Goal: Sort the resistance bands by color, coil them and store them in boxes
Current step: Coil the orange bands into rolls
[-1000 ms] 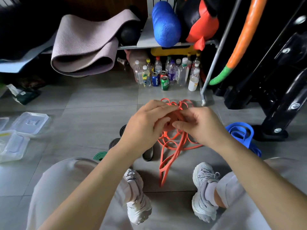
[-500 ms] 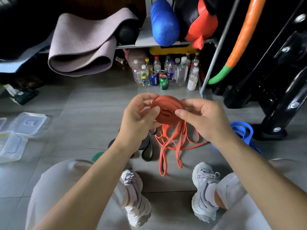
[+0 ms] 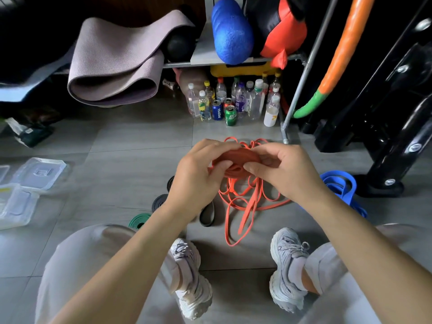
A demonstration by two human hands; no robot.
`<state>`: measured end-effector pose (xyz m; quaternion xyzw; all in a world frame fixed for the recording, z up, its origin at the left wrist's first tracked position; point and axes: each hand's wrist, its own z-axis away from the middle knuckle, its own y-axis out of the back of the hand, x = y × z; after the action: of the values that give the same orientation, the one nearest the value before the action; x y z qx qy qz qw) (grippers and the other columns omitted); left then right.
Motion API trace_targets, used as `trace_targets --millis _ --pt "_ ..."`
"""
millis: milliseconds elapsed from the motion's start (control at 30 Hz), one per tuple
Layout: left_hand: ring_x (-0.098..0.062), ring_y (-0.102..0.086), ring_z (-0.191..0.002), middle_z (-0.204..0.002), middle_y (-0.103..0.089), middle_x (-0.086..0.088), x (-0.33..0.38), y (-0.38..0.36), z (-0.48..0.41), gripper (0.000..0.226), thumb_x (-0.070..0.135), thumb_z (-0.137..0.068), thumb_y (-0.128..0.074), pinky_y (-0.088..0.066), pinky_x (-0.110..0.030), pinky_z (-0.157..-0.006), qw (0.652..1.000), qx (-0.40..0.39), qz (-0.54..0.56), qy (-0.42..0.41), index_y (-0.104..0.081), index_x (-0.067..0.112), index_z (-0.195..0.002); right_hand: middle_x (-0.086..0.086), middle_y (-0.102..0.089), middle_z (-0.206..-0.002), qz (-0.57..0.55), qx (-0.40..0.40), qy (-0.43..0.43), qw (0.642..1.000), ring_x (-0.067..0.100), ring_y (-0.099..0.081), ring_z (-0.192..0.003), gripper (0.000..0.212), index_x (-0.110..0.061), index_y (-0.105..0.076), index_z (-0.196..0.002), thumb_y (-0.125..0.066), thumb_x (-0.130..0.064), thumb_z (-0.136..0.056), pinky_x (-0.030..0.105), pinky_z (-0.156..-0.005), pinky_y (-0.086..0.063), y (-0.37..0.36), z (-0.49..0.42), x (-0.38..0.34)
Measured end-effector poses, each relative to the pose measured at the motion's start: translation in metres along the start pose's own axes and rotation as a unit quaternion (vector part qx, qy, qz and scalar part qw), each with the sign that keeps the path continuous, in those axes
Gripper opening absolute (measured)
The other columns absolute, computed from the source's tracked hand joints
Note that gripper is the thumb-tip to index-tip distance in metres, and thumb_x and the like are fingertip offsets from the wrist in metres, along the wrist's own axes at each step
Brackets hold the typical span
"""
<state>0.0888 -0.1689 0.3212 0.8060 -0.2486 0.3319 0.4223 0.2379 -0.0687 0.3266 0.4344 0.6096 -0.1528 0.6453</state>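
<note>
**Left hand and right hand pinch the orange coil**

Both hands are grasping the half-wound coil and hold it in the air, above the tangle of loose orange band lying on the floor. The left thumb lies across the near face with the fingers curled behind. The right thumb and forefinger nip the right-hand rim.

From where I stand, the band looks light, soft and springy: flat rubber that would likely unwind once the pinch slackens. It seems grippy rather than slick. The best hold is probably across the coil's flat faces, pressing the turns together, while the other hand feeds the trailing strand.

Both forearms reach forward over the bent knees, with the wrists turned inward to meet in the middle. The clear boxes sit well apart, on the floor to the far left.
</note>
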Motion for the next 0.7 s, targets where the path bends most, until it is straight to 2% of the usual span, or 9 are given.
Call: trace_targets --millis 100,167,233,333,400,500,567,633,700 --pt "0.0 -0.058 -0.089 -0.093 -0.059 0.017 0.003 0.0 -0.002 0.048 0.002 -0.08 -0.064 -0.049 -0.015 -0.077 0.998 0.032 0.042 0.043 -0.059 0.046 -0.1 -0.011 -0.071 -0.081 -0.018 0.0 -0.021 1.0 0.007 -0.068 -0.075 0.028 -0.033 -0.066 -0.083 -0.076 -0.009 -0.075 0.029 -0.081 -0.055 0.003 -0.003 -0.001" --pt "-0.011 -0.063 -0.091 -0.094 -0.063 0.011 0.003 0.001 -0.002 0.045 0.005 -0.08 -0.062 -0.051 -0.023 -0.083 0.995 0.047 0.076 0.055 -0.059 0.046 -0.1 -0.01 -0.07 -0.079 -0.043 0.011 -0.04 0.998 0.004 -0.066 -0.073 0.022 -0.026 -0.07 -0.087 -0.077 -0.01 -0.074 0.021 -0.076 -0.055 0.003 -0.003 -0.003" --pt "-0.017 -0.066 -0.089 -0.093 -0.065 0.011 0.002 0.001 -0.002 0.042 0.004 -0.081 -0.06 -0.054 -0.031 -0.08 0.986 0.054 0.134 0.081 -0.061 0.042 -0.098 -0.005 -0.071 -0.081 -0.059 0.023 -0.035 0.997 0.007 -0.067 -0.074 0.022 -0.027 -0.07 -0.085 -0.077 -0.009 -0.073 0.02 -0.074 -0.055 0.002 -0.003 -0.004" --pt "-0.012 -0.066 -0.084 -0.086 -0.064 0.018 -0.001 -0.001 -0.003 0.044 -0.002 -0.084 -0.057 -0.055 -0.029 -0.073 0.971 0.029 0.204 0.12 -0.062 0.04 -0.095 0.004 -0.074 -0.086 -0.04 0.032 -0.014 0.999 0.012 -0.069 -0.077 0.025 -0.03 -0.069 -0.083 -0.076 -0.008 -0.075 0.026 -0.079 -0.055 -0.001 -0.002 -0.001" --pt "-0.009 -0.062 -0.09 -0.093 -0.061 0.017 -0.002 -0.001 -0.002 0.043 0.001 -0.083 -0.056 -0.052 -0.026 -0.079 0.983 0.001 0.153 0.099 -0.059 0.041 -0.096 0.003 -0.074 -0.085 -0.009 0.025 -0.012 1.0 0.016 -0.07 -0.077 0.018 -0.021 -0.073 -0.089 -0.076 -0.009 -0.076 0.036 -0.081 -0.056 -0.003 0.0 0.003" --pt "-0.01 -0.05 -0.109 -0.113 -0.053 0.016 -0.006 -0.003 0.0 0.041 0.009 -0.079 -0.058 -0.037 -0.016 -0.093 0.993 -0.035 -0.1 -0.045 -0.056 0.029 -0.115 -0.005 -0.074 -0.081 0.09 -0.001 -0.006 0.996 0.012 -0.068 -0.075 0.016 -0.021 -0.074 -0.092 -0.074 -0.017 -0.077 0.04 -0.077 -0.054 -0.007 0.002 0.008" --pt "-0.022 -0.055 -0.107 -0.12 -0.057 0.005 -0.007 -0.007 0.003 0.041 0.017 -0.084 -0.05 -0.045 -0.031 -0.09 0.973 -0.077 -0.191 -0.101 -0.05 0.027 -0.124 -0.009 -0.071 -0.078 0.128 -0.014 0.008 0.992 0.009 -0.066 -0.073 0.015 -0.022 -0.074 -0.092 -0.073 -0.017 -0.078 0.037 -0.076 -0.053 -0.009 0.003 0.008" --pt "-0.025 -0.06 -0.098 -0.114 -0.061 0.003 -0.006 -0.008 0.004 0.036 0.023 -0.088 -0.043 -0.053 -0.038 -0.075 0.972 -0.087 -0.198 -0.096 -0.051 0.031 -0.122 -0.007 -0.072 -0.079 0.128 0.0 0.015 0.992 0.014 -0.066 -0.074 0.015 -0.021 -0.074 -0.091 -0.074 -0.018 -0.076 0.041 -0.074 -0.053 -0.008 0.003 0.007" --pt "-0.014 -0.06 -0.097 -0.108 -0.062 0.007 -0.008 -0.008 0.004 0.035 0.018 -0.088 -0.047 -0.052 -0.031 -0.076 0.987 -0.065 -0.131 -0.066 -0.057 0.029 -0.119 -0.006 -0.073 -0.08 0.102 0.013 0.014 0.995 0.016 -0.067 -0.076 0.018 -0.023 -0.074 -0.092 -0.075 -0.02 -0.075 0.044 -0.075 -0.053 -0.004 0.002 0.004"
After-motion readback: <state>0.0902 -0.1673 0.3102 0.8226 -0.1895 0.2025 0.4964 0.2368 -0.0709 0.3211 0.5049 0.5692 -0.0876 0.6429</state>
